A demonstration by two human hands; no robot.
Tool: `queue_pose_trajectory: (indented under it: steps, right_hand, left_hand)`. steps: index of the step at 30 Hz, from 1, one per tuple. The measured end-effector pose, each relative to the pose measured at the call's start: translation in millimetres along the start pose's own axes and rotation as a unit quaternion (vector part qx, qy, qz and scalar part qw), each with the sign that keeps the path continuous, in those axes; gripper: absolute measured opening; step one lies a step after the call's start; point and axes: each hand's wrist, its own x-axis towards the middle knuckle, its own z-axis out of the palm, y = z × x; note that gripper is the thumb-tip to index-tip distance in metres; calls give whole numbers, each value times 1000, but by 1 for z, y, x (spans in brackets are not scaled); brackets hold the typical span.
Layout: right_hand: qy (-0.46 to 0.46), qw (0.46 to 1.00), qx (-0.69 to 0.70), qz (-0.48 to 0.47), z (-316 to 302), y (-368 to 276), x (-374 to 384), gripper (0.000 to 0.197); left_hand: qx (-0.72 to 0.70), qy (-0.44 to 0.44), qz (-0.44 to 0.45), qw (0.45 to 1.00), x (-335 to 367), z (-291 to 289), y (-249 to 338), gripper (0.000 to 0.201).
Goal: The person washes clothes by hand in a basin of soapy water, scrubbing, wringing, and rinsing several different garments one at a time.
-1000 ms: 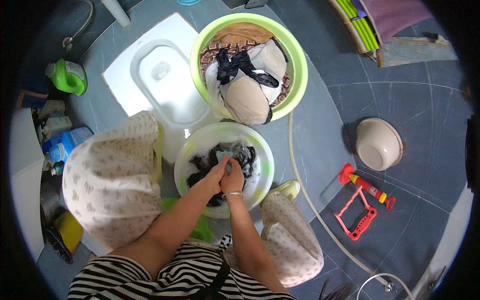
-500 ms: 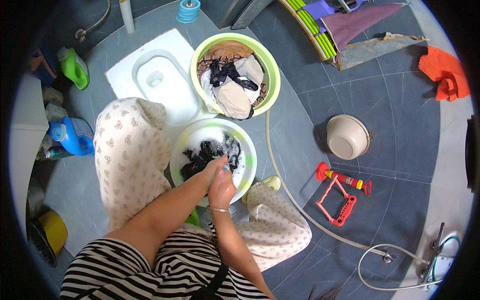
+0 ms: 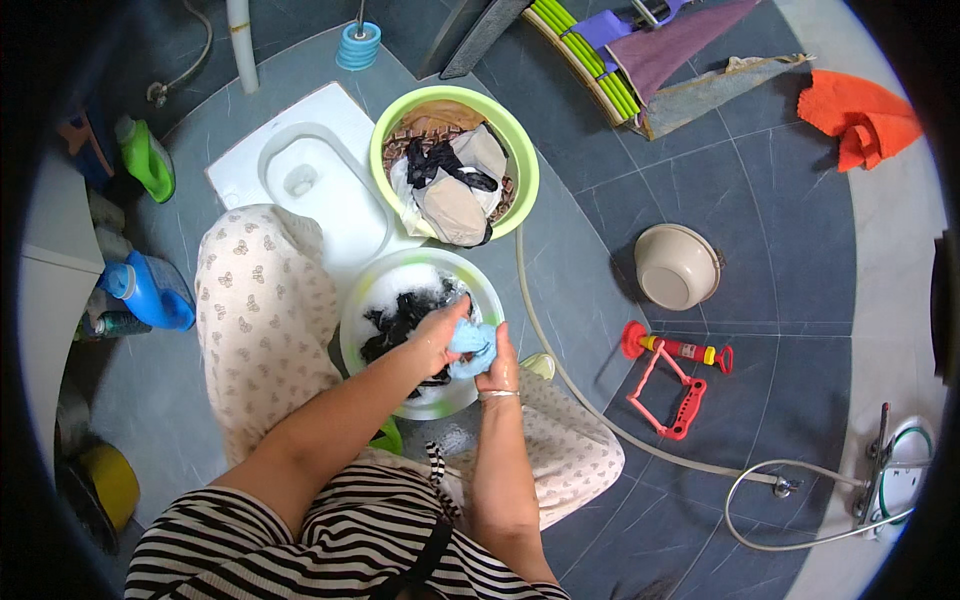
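Note:
A small, bunched light blue cloth (image 3: 472, 350) is held up between my two hands, over the near right part of a washbasin (image 3: 493, 300). My left hand (image 3: 438, 336) grips its left side, and my right hand (image 3: 503, 366), with a bracelet at the wrist, has hold of the right side. Whether the cloth is a sock or some other piece cannot be made out. Beneath my hands, wet black clothing (image 3: 400, 325) lies in the basin among white suds (image 3: 395, 290).
Beyond the basin stands a green tub (image 3: 530, 190) with beige and black garments (image 3: 455, 205). A squat toilet (image 3: 330, 190) is at the left. A hose (image 3: 560, 360) crosses the floor. To the right are a beige bucket (image 3: 675, 270) and a red-handled tool (image 3: 685, 405).
My hands, clasped together over the black clothing before, have moved apart and slightly right. The light blue cloth, of which only a speck showed, is now plainly visible between them.

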Motion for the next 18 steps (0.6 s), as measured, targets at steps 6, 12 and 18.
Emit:
queue_pose_trajectory:
  steps: [6, 12, 18]
  right_hand:
    - [-57, 997, 60, -4, 2, -11, -20, 30]
    - [-72, 995, -13, -72, -12, -7, -28, 45]
    - [-35, 983, -158, -92, -18, -19, -26, 48]
  left_hand:
    - [-4, -80, 62, 995, 26, -28, 3, 21]
    - [-49, -103, 170, 979, 38, -43, 6, 22]
    - [-86, -127, 175, 973, 30, -36, 16, 21]
